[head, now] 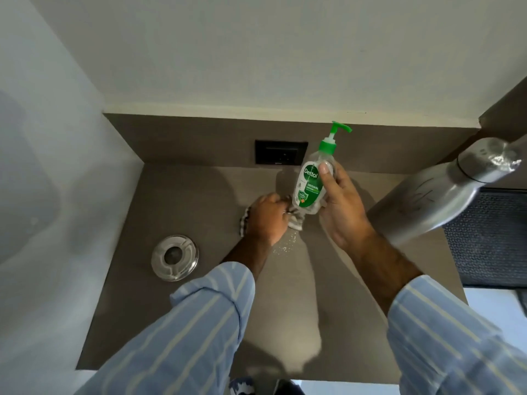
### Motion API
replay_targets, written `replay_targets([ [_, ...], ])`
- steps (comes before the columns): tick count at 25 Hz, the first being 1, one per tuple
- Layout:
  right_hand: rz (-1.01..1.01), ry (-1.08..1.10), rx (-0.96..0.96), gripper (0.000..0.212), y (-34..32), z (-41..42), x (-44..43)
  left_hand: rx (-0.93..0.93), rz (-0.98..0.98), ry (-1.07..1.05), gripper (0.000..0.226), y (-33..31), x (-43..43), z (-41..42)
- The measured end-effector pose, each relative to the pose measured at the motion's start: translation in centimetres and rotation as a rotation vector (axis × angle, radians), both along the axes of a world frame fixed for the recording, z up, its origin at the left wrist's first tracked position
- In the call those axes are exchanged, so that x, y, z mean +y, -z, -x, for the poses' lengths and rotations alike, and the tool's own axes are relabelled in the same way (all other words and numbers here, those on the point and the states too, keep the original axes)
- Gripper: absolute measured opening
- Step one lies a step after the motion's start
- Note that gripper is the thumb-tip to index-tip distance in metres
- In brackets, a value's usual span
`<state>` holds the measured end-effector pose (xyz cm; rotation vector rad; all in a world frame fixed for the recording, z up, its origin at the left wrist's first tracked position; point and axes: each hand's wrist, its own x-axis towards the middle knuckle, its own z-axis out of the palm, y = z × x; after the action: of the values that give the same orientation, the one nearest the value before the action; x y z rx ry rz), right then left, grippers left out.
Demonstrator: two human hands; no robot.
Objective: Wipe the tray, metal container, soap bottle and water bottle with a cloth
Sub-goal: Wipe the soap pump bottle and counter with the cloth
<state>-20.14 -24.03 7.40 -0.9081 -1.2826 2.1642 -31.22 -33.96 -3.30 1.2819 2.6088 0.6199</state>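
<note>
Soap bottle, centre frame, is gripped by the right hand while cloth is clenched in the left hand at its base; at eight o'clock sits the metal container. Rotating the bottle would likely reach every side.

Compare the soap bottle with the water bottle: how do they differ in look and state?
The soap bottle is clear plastic with a green pump; the water bottle is plain grey metal. The soap bottle is held by the right hand; the water bottle stands untouched. Both are upright.

Cloth mostly hidden under left hand; water bottle cap blurred, possibly cut off at right edge.
</note>
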Motion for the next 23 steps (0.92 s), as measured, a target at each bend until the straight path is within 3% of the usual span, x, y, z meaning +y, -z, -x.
replay_targets([
  [6, 0.045, 0.002, 0.041, 0.038, -1.3, -0.5, -0.4, -0.024, -0.033, 0.216, 0.026, -0.6, -5.4, -3.4],
  [10, 0.045, -0.023, 0.056, 0.03, -2.2, -1.1, -2.0, -0.126, 0.042, 0.288, 0.02, -1.3, -13.7, -7.5],
  [15, 0.03, -0.088, 0.041, 0.036, -3.3, -1.6, -3.7, -0.235, 0.181, 0.379, 0.021, -1.7, -23.4, -15.3],
  [18, 0.032, -0.105, 0.014, 0.031, -2.8, -1.8, -4.3, -0.481, 0.324, 0.467, 0.032, -2.9, -26.2, -18.1],
  [21, 0.03, -0.078, -0.022, 0.041, -1.7, -1.8, -4.2, -0.757, 0.105, 0.14, 0.025, -5.9, -24.0, -14.0],
  [23, 0.022, -0.057, -0.033, 0.036, -0.7, -1.8, -4.0, -0.737, -0.124, -0.095, 0.022, -7.4, -20.0, -8.6],
])
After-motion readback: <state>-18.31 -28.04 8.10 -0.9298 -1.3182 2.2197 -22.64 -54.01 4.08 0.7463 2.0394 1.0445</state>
